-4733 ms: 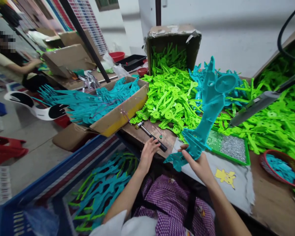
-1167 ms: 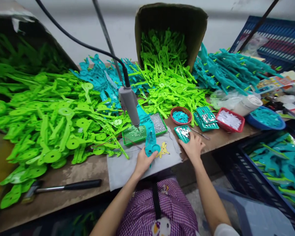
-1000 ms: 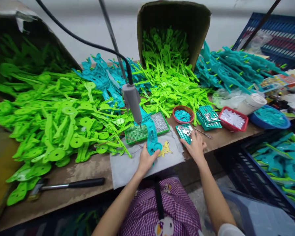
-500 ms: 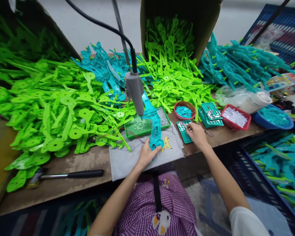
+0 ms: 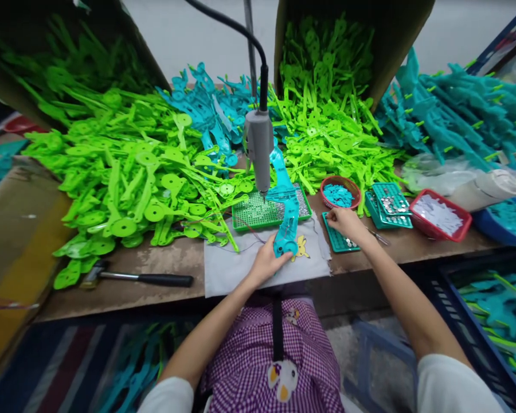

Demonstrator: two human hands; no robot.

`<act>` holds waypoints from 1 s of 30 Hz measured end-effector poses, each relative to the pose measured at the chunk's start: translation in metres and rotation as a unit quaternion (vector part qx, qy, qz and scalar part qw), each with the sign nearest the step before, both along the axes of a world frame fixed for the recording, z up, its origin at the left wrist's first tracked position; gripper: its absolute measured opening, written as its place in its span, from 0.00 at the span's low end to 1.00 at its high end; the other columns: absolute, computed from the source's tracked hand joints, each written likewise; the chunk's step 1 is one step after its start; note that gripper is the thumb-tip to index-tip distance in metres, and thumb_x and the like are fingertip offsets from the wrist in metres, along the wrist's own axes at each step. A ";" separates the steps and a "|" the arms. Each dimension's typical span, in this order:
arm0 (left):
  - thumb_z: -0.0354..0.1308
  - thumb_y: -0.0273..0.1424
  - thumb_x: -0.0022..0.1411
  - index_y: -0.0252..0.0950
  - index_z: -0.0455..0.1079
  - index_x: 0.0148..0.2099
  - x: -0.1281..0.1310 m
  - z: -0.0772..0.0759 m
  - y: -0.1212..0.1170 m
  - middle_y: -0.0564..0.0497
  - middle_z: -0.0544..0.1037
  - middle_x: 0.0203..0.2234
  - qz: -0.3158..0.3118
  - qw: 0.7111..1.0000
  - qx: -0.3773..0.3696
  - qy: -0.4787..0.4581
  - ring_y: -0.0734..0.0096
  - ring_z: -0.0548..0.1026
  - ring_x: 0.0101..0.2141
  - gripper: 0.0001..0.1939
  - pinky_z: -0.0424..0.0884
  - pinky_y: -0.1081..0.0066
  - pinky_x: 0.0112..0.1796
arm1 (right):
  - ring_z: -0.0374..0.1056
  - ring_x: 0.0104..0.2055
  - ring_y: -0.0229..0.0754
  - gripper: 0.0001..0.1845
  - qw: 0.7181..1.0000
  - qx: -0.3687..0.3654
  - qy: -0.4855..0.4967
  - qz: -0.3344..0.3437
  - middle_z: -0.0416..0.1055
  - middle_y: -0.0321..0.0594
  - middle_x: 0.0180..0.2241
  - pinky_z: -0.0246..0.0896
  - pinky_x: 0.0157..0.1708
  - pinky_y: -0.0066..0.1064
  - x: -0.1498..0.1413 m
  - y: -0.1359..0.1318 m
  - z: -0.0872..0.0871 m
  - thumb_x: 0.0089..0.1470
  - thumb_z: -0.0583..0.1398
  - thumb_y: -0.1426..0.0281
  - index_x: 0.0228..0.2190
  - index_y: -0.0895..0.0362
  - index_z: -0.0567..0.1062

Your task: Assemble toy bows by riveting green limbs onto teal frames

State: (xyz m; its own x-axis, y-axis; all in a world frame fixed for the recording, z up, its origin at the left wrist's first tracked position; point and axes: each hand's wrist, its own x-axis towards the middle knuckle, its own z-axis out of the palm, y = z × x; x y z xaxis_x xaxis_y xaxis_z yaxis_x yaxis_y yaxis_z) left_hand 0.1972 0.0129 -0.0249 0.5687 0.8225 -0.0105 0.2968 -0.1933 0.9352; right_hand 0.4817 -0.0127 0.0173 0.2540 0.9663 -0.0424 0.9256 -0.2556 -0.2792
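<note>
My left hand (image 5: 266,261) is closed on the lower, rounded end of a bent blue plastic part (image 5: 290,215), above a grey cloth (image 5: 227,272). The part's upper end leans behind a hanging grey electric screwdriver (image 5: 259,149), whose tip points down beside it. My right hand (image 5: 346,222) is at the far side of a small teal tray (image 5: 337,242) with round silvery discs in it. Its fingertips are pinched together; whatever lies between them is hidden. Behind the part sits a green perforated basket (image 5: 251,212) of small metal pieces, probably screws.
Heaps of lime-green parts (image 5: 124,172) flank more blue parts (image 5: 226,109). To the right stand a red basket of blue pieces (image 5: 340,179), stacked teal trays (image 5: 389,205) and a red basket of white strips (image 5: 441,229). A hammer (image 5: 155,279) lies at the front left.
The view has swung left, so everything appears further right. My right fingertips have shifted toward the tray's far left corner. My left hand keeps its hold on the blue part.
</note>
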 end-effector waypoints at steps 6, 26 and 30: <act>0.64 0.37 0.54 0.33 0.63 0.56 0.001 0.001 -0.001 0.45 0.77 0.44 0.006 1.000 -0.004 -0.001 0.60 0.76 0.42 0.29 0.70 0.64 0.44 | 0.68 0.28 0.38 0.05 0.968 0.180 0.174 0.036 0.74 0.37 0.27 0.60 0.30 0.28 -0.059 -0.010 0.013 0.51 0.60 0.68 0.30 0.56 0.75; 0.63 0.32 0.53 0.34 0.61 0.59 -0.002 0.007 -0.001 0.45 0.75 0.49 -0.020 0.999 -0.025 -0.038 0.58 0.74 0.46 0.32 0.69 0.63 0.48 | 0.63 0.25 0.34 0.09 0.817 0.355 0.423 -0.168 0.69 0.32 0.23 0.60 0.28 0.28 -0.128 -0.011 -0.006 0.48 0.63 0.63 0.27 0.57 0.74; 0.64 0.33 0.52 0.34 0.61 0.59 -0.002 0.005 0.000 0.45 0.77 0.47 -0.012 0.997 -0.042 -0.066 0.59 0.75 0.45 0.32 0.69 0.64 0.47 | 0.61 0.21 0.30 0.12 0.627 0.435 0.579 -0.287 0.67 0.29 0.20 0.61 0.27 0.26 -0.145 -0.004 0.012 0.39 0.67 0.64 0.24 0.58 0.72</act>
